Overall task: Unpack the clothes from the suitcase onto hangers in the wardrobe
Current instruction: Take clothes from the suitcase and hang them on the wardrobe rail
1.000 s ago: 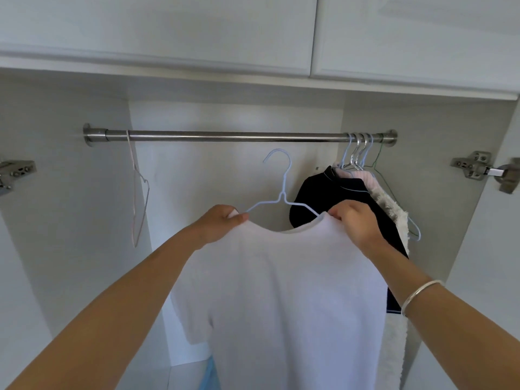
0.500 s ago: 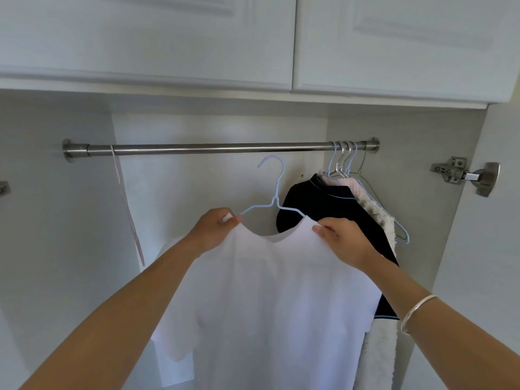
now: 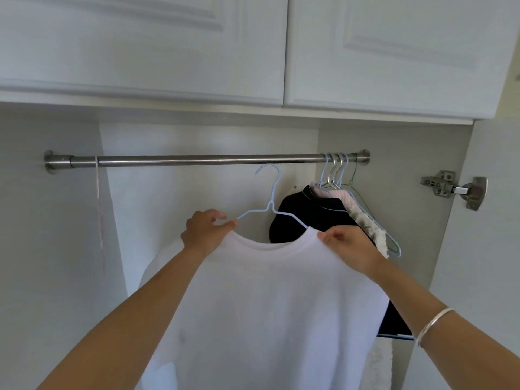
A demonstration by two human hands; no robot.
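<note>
Shirt [image 3: 267,305] on hanger [image 3: 270,204], held just under rod [image 3: 197,160]; hook not on yet. Left hand [image 3: 206,232] pinches left shoulder, right hand [image 3: 351,249] pinches right shoulder. Lift level, hook over bare rod left of dark top [image 3: 309,215] (hook opening faces left, so approach accordingly). Let go only once hook seated.

Both arms stretched up and forward, hands level.
The left arm enters from 7 o'clock, the right from 5 o'clock; the left hand [image 3: 206,232] and right hand [image 3: 349,249] each pinch the shirt [image 3: 267,305] between thumb and curled fingers, either side of its neck.
</note>
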